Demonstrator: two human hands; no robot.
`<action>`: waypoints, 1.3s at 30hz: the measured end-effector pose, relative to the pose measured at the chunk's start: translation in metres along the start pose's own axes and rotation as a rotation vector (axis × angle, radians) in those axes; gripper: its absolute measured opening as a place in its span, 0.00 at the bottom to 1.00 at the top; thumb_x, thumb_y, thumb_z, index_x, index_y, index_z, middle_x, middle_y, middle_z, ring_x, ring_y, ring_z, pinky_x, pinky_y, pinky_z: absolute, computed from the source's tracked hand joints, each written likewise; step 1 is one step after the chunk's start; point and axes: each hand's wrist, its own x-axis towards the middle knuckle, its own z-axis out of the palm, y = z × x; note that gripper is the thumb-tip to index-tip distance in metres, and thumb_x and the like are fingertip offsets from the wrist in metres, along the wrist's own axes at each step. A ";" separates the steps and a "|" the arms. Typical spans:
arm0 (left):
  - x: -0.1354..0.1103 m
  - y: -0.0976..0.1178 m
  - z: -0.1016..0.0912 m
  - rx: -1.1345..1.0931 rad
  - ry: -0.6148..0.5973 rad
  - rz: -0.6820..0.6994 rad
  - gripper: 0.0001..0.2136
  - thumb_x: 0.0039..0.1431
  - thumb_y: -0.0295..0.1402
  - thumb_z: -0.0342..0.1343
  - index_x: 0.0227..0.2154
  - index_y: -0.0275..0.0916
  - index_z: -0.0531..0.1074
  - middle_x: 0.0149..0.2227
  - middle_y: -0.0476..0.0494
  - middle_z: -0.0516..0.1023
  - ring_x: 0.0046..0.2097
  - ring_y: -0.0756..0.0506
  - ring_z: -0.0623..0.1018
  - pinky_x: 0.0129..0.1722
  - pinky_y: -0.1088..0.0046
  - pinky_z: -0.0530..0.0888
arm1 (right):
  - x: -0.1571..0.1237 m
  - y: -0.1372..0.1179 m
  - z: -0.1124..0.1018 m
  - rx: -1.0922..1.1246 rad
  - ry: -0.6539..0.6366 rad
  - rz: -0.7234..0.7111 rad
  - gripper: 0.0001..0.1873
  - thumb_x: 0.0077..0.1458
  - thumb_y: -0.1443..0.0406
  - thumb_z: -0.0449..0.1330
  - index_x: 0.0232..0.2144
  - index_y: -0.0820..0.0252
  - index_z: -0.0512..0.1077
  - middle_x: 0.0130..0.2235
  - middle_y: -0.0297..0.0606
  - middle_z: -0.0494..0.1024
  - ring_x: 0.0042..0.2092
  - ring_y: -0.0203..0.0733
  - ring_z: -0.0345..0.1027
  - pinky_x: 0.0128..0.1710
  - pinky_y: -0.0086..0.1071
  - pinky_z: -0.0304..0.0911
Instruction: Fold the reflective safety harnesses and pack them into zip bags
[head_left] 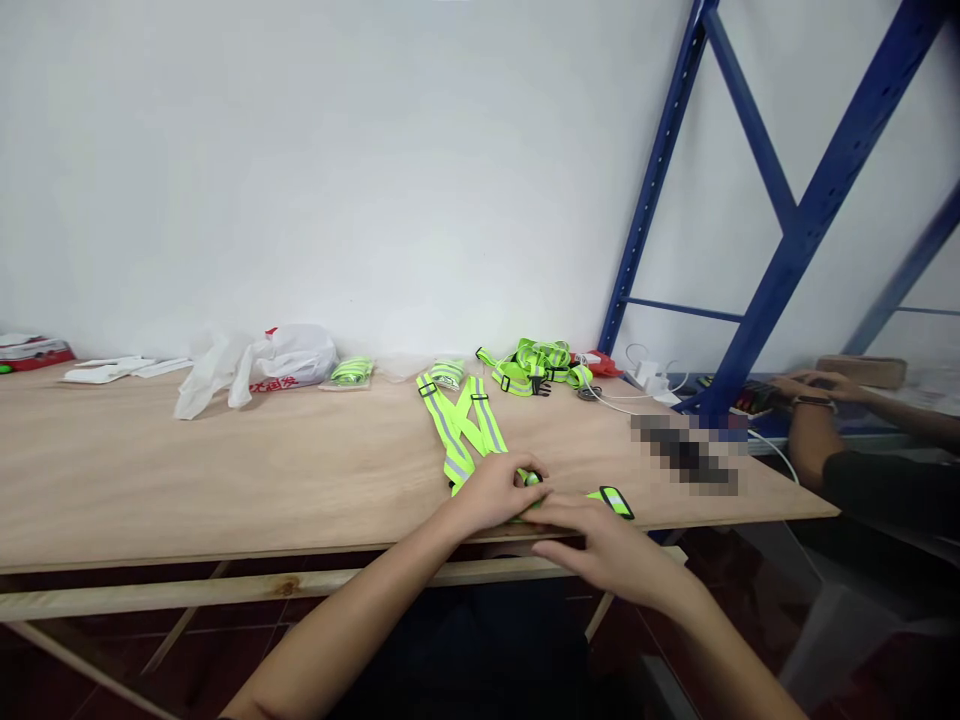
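Observation:
A neon yellow-green reflective strap vest [455,432] with silver stripes and black sliders lies on the wooden table near its front edge. My left hand [496,490] rests on its lower part, with thumb and forefinger curled round a piece of the webbing. Beside it, my right hand [600,540] lies palm down with its fingers stretched out and thumb apart, fingertips touching the webbing by the left hand. An end of strap with a black slider [616,502] sticks out beyond the right hand. Both hands cover the middle of the lower webbing.
Behind lie a heap of similar straps [540,365], packed vests [351,372] and a white plastic bag [292,355]. A blue metal rack [787,240] rises at the right, with a cable [619,405] near its foot. Another person's hands [817,388] work farther right.

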 end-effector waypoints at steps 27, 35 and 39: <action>-0.074 0.024 0.024 0.962 -0.085 0.172 0.26 0.66 0.38 0.52 0.62 0.29 0.61 0.55 0.31 0.70 0.56 0.34 0.69 0.58 0.50 0.63 | -0.036 0.054 -0.052 0.012 0.184 0.430 0.26 0.54 0.43 0.60 0.43 0.56 0.75 0.28 0.34 0.73 0.30 0.42 0.68 0.28 0.31 0.65; -0.077 0.026 0.017 0.888 -0.085 0.209 0.22 0.66 0.40 0.52 0.55 0.27 0.68 0.53 0.31 0.72 0.55 0.35 0.70 0.58 0.57 0.65 | 0.005 0.023 -0.067 0.086 0.184 0.291 0.20 0.55 0.50 0.62 0.42 0.57 0.70 0.22 0.26 0.61 0.25 0.36 0.58 0.25 0.29 0.55; -0.075 0.027 0.010 0.801 -0.094 0.189 0.19 0.64 0.40 0.55 0.50 0.30 0.71 0.48 0.34 0.75 0.51 0.36 0.72 0.54 0.58 0.70 | 0.042 0.010 -0.050 0.369 0.197 0.173 0.22 0.49 0.53 0.67 0.40 0.57 0.67 0.23 0.24 0.62 0.25 0.34 0.58 0.25 0.28 0.56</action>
